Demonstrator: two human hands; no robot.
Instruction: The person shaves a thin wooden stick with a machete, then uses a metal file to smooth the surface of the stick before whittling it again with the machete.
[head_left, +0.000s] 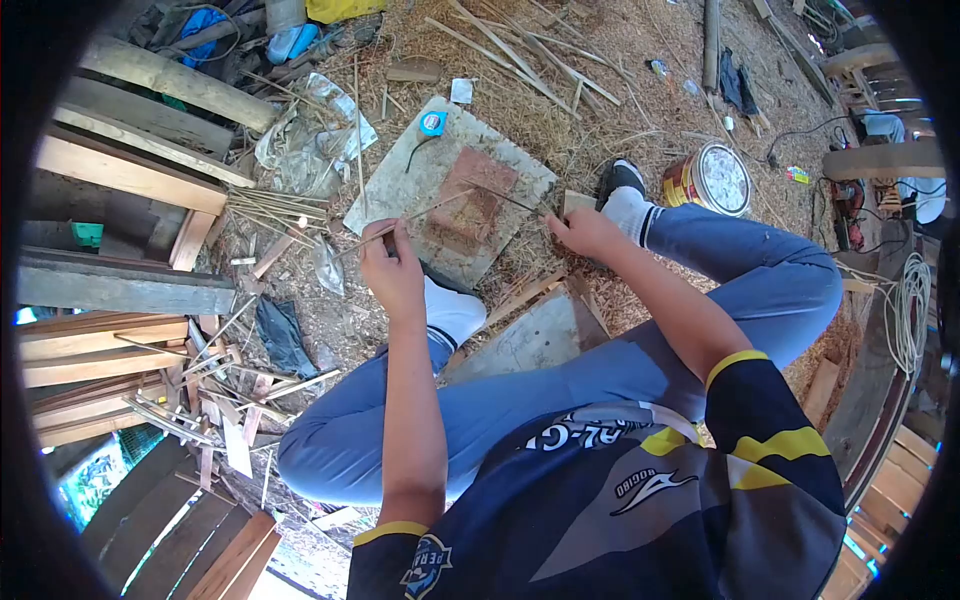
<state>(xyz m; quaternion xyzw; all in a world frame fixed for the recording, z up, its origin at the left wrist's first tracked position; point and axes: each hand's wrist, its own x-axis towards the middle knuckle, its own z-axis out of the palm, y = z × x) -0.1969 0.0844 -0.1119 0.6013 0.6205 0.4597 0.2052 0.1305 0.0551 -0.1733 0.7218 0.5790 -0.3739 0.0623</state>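
My left hand (pixel 392 268) is closed around a thin wooden stick (pixel 437 206), which slants up to the right over the work board. My right hand (pixel 588 234) grips a thin dark rod (pixel 512 199) whose far end meets or crosses the stick's tip; its exact kind is too small to make out. Below both lies a flat reddish-brown block (pixel 478 168) on a grey square board (pixel 385 195). A blue tape measure (pixel 432 123) rests on the board's far corner, beside a short dark strip (pixel 418 152).
A paint bucket (pixel 708 180) stands by my right foot. Thin sticks (pixel 280 207) lie left of the board, near crumpled clear plastic (pixel 318 140). Long wood strips (pixel 520 58) lie on the shavings ahead. Stacked planks (pixel 130 170) line the left; a coiled cable (pixel 908 315) hangs right.
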